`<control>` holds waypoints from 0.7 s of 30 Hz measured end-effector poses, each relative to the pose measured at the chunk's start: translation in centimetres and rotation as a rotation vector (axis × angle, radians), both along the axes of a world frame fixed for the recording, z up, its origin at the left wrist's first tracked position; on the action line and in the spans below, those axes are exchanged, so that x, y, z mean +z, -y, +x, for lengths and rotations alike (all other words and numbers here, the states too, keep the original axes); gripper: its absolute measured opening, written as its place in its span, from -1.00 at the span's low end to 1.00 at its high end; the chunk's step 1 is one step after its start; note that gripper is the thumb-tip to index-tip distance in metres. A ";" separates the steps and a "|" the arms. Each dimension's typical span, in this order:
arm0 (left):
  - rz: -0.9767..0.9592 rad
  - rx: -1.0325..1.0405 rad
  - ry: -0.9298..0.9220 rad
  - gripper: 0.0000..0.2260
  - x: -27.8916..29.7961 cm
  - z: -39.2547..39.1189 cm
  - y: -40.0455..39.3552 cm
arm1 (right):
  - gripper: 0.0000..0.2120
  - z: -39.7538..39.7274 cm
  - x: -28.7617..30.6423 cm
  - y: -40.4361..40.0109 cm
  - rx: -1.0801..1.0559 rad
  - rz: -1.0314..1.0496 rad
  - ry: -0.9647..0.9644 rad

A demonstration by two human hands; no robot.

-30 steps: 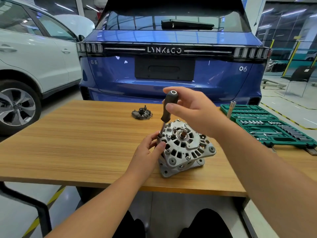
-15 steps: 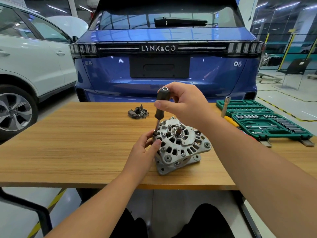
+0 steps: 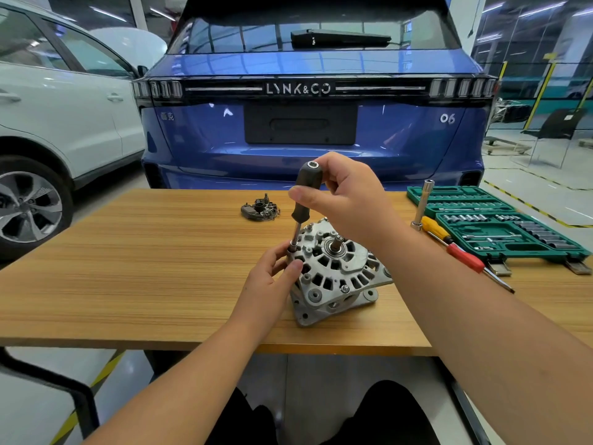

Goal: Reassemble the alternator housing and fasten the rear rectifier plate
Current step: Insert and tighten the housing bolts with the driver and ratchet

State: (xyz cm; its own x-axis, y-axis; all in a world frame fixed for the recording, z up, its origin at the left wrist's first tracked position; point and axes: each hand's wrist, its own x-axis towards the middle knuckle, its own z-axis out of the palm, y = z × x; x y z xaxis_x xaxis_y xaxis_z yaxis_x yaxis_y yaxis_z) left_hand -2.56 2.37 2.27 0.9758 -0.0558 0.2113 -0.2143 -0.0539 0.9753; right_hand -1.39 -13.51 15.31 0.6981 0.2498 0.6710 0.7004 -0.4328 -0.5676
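Little has shifted over the last second: both hands keep their places at the alternator while the view drifts slightly. Right hand (image 3: 345,195) curls its fingers and thumb round the black handle of the nut driver (image 3: 305,195), which stands nearly upright, tilted a little to the right at its top. Its metal shaft runs down to a socket seated on the upper left edge of the alternator (image 3: 337,274). Left hand (image 3: 272,281) pinches that socket end between thumb and fingertips, right against the housing. That silver housing sits tilted on the wooden tabletop (image 3: 128,268), near its front edge, with the shaft and bearing facing up. Farther back on the tabletop, well apart from the housing, lies the dark rectifier plate (image 3: 260,209). To the right, a tall socket extension (image 3: 423,205) stands upright beside a yellow and red screwdriver (image 3: 455,248), which lies just in front of an open green socket set case (image 3: 500,223). Beyond the tabletop stands a blue car (image 3: 305,123), with a white car (image 3: 64,123) to its left.
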 end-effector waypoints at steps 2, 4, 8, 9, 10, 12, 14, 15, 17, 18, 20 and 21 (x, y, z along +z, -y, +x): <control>-0.003 -0.002 -0.002 -0.72 -0.1 0.0 0.0 | -0.84 -0.2 -0.1 -0.2 -0.017 0.002 0.005; -0.003 -0.002 -0.006 -0.73 -0.1 0.0 0.0 | -0.84 -0.4 -0.2 -0.4 -0.031 0.029 -0.009; -0.007 0.003 -0.009 -0.71 -0.1 0.0 0.1 | -0.86 -0.8 -0.6 -1.2 -0.062 0.017 -0.035; -0.010 0.005 -0.012 -0.70 -0.1 0.0 0.1 | -0.85 -0.9 -0.8 -1.6 -0.086 -0.009 -0.019; -0.012 0.007 -0.015 -0.69 0.0 -0.1 0.2 | -0.84 -1.0 -1.0 -2.0 -0.115 -0.034 0.004; -0.009 0.012 -0.023 -0.70 0.1 -0.2 0.2 | -0.82 -1.1 -1.3 -2.6 -0.171 -0.082 0.052; -0.007 0.018 -0.032 -0.73 0.2 -0.3 0.2 | -0.82 -1.1 -1.4 -2.3 -0.190 -0.081 0.051; -0.006 0.024 -0.036 -0.73 0.3 -0.3 0.2 | -0.82 -1.0 -1.4 -1.8 -0.199 -0.041 0.023; -0.006 0.036 -0.039 -0.68 0.3 -0.3 0.2 | -0.82 -0.9 -1.4 -0.7 -0.235 0.076 -0.039; -0.006 0.039 -0.040 -0.67 0.4 -0.3 0.2 | -0.82 -1.0 -1.5 -0.5 -0.244 0.103 -0.046; -0.004 0.037 -0.041 -0.67 0.4 -0.4 0.2 | -0.84 -1.6 -1.6 -1.1 -0.211 0.034 -0.009; -0.002 0.031 -0.038 -0.68 0.4 -0.4 0.2 | -0.85 -2.0 -1.6 -1.7 -0.181 -0.048 0.029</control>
State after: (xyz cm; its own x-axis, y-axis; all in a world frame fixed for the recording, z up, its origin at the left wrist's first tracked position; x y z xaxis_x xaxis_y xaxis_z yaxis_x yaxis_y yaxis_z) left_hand -2.96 2.16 2.70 0.9845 -0.0254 0.1738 -0.1750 -0.0574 0.9829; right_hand -3.43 -11.80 13.69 0.7154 0.1535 0.6817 0.6240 -0.5793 -0.5244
